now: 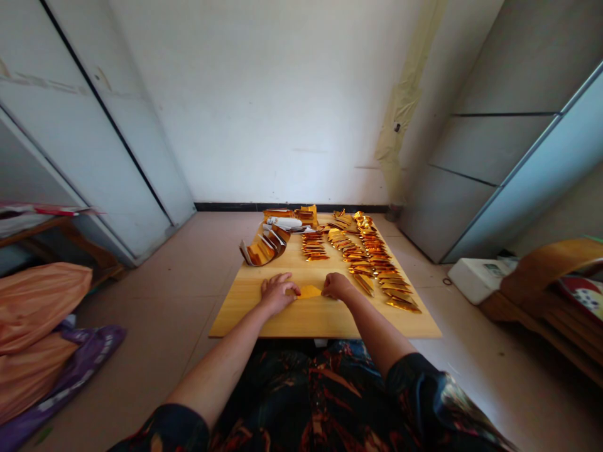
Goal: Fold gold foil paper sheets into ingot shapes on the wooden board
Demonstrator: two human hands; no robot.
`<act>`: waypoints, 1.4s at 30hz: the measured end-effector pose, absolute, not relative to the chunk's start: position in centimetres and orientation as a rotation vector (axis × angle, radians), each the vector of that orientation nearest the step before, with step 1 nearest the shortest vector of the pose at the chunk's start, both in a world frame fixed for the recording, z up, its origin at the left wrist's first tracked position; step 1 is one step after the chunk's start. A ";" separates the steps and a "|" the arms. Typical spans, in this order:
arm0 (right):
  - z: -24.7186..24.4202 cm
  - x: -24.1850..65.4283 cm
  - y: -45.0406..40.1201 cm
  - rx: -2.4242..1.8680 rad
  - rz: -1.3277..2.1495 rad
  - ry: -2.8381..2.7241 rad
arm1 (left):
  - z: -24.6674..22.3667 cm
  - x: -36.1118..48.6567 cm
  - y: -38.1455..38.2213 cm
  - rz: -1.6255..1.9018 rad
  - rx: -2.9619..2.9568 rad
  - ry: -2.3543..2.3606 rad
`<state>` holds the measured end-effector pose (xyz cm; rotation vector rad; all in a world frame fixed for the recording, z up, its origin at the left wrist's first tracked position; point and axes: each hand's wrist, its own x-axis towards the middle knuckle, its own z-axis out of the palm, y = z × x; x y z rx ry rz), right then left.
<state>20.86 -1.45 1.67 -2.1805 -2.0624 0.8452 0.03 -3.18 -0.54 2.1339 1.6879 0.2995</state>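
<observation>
A small folded piece of gold paper (pixel 309 292) lies on the wooden table (pixel 245 314) in front of me, between my two hands. My left hand (pixel 277 294) pinches its left end, thumb and forefinger together. At its right end, my right hand (pixel 336 286) is closed with the fingertips on the paper's edge. Just beyond my right hand run long rows of folded gold paper pieces (pixel 377 254), overlapping each other. A shorter row of folded pieces (pixel 313 247) sits farther back in the middle. To the back left, curved gold sheets (pixel 266 246) are stacked.
A white object (pixel 284 222) lies among gold paper at the table's far side. Orange and purple bags (pixel 44 342) rest at the left. A refrigerator (pixel 490 144), a white box (pixel 475 279) and wooden furniture (pixel 541 295) stand right. A white wall (pixel 282 107) rises behind the table.
</observation>
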 end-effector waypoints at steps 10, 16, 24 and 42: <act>2.0 23.3 -2.0 -2.226 0.764 -1.976 | -0.8 0.1 -3.0 0.308 2.137 1.694; 1.9 22.0 -2.2 -1.991 0.680 -1.892 | -0.9 0.0 -2.9 0.318 2.154 1.690; 2.4 15.9 -2.8 -2.205 0.589 -2.112 | -1.0 -0.1 -3.0 0.306 2.141 1.696; 0.6 21.5 -3.9 -1.633 0.582 -2.312 | -1.0 -0.2 -3.6 0.288 2.232 1.655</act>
